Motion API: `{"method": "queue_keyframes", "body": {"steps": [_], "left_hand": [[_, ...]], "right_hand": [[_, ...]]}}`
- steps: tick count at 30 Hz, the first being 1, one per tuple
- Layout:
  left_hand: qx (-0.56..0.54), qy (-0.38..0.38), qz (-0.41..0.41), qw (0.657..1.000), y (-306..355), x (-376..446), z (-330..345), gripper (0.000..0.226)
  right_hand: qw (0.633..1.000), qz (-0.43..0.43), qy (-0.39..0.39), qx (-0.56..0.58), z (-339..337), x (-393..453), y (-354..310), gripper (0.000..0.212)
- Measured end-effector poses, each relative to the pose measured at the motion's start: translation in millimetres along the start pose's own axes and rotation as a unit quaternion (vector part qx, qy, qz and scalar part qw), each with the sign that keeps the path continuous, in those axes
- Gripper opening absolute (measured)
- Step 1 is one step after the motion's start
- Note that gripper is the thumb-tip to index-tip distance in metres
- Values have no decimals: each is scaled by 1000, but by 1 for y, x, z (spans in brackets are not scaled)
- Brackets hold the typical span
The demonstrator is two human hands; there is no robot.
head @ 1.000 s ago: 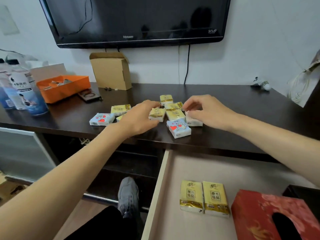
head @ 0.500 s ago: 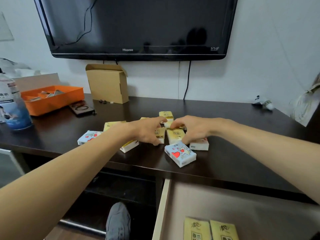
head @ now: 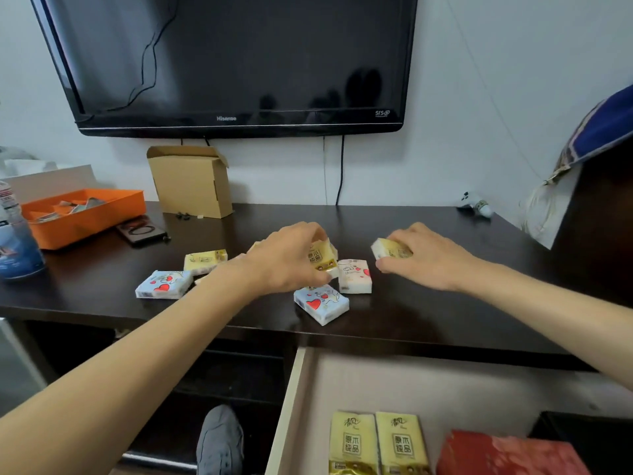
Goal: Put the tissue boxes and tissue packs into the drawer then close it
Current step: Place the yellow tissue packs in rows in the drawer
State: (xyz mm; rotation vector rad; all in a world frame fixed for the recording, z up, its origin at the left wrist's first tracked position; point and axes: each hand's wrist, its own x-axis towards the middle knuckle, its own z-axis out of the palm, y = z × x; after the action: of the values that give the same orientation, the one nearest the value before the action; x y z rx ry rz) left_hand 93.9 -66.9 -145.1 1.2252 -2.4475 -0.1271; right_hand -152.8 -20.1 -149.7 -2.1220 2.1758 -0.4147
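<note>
On the dark brown wooden desk [head: 428, 313], the left hand [head: 287, 260] has its fingers [head: 310, 231] curled around a small yellow plastic-wrapped tissue pack [head: 320, 257], tilted up on edge. The right hand [head: 423, 260] grips a second yellow tissue pack [head: 385, 250], fingers closed over its top, the pack raised slightly at its left end. Loose on the desk between and near the hands lie a pink-and-white tissue pack with hearts [head: 355, 275], a blue tissue pack with red hearts [head: 321, 303] just in front of it, another blue heart-printed pack [head: 163, 284] further left, and a yellow pack [head: 205, 261] behind that. Below the desk edge, the pale beige open drawer [head: 291, 406] holds 2 yellow tissue packs [head: 378, 443] side by side and a red patterned tissue box [head: 507, 454] to their right. An orange plastic tray [head: 102, 214] and a brown cardboard box [head: 190, 181] stand at the rear left.
</note>
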Motion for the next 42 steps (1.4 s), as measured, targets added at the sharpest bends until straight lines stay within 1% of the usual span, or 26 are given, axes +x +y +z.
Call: {"method": "queue_keyframes", "body": {"steps": [2, 3, 6, 7, 8, 11, 13, 15, 16, 18, 20, 21, 23, 25, 26, 27, 29, 31, 33, 35, 38, 42], "left_hand": [[13, -13, 28, 999, 26, -3, 10, 67], [21, -23, 45, 999, 39, -4, 16, 67], [28, -68, 87, 993, 73, -3, 35, 68], [35, -83, 97, 991, 82, -2, 41, 68], [45, -95, 102, 989, 90, -1, 46, 67], [58, -123, 100, 986, 100, 4, 59, 67], [48, -131, 89, 986, 100, 7, 64, 67], [28, -133, 74, 988, 98, 7, 67, 66], [18, -134, 67, 989, 97, 7, 67, 66], [3, -132, 59, 989, 96, 7, 68, 68], [-2, -132, 63, 989, 95, 7, 69, 77], [-3, -135, 64, 989, 95, 7, 69, 82], [-6, -149, 62, 987, 95, 7, 67, 87], [-4, -161, 62, 985, 95, 7, 65, 84], [-6, -164, 62, 985, 96, 6, 64, 80], [-11, -163, 61, 985, 97, 4, 62, 77], [-27, -156, 59, 986, 98, -2, 58, 73], [-47, -147, 64, 986, 98, -11, 51, 72], [-67, -141, 70, 985, 95, -24, 43, 73], [-88, -148, 65, 983, 91, -41, 37, 76], [-107, -161, 59, 979, 79, -72, 33, 80], [-119, -186, 54, 974, 63, -114, 39, 82]], "right_hand": [[996, 52, -16, -69, -6, -17, 22, 49], [992, 82, -23, -89, -6, -24, 32, 52], [982, 150, -62, -99, -2, -44, 53, 81], [981, 152, -74, -97, -1, -49, 57, 84], [982, 143, -80, -94, -1, -54, 61, 82], [989, 98, -92, -61, -12, -65, 70, 58], [990, 79, -107, -50, -18, -72, 74, 54], [991, 77, -92, -60, -16, -78, 78, 51], [992, 78, -77, -66, -12, -80, 79, 54], [993, 80, -53, -75, -7, -82, 80, 73], [993, 81, -27, -76, -7, -81, 80, 87], [995, 74, -19, -63, -8, -80, 81, 89], [998, 37, -45, 16, -11, -79, 86, 87], [990, 3, -107, 95, -12, -79, 90, 86], [986, -1, -128, 108, -10, -79, 91, 84], [985, -2, -132, 112, -8, -78, 91, 82], [987, -15, -103, 121, -3, -78, 90, 78], [990, -38, -64, 119, -3, -80, 86, 79], [992, -52, -35, 110, -5, -85, 78, 83], [992, -61, -20, 112, -5, -95, 69, 80], [988, -75, -34, 130, 1, -119, 49, 65], [984, -100, -78, 127, 21, -151, 20, 58]]}}
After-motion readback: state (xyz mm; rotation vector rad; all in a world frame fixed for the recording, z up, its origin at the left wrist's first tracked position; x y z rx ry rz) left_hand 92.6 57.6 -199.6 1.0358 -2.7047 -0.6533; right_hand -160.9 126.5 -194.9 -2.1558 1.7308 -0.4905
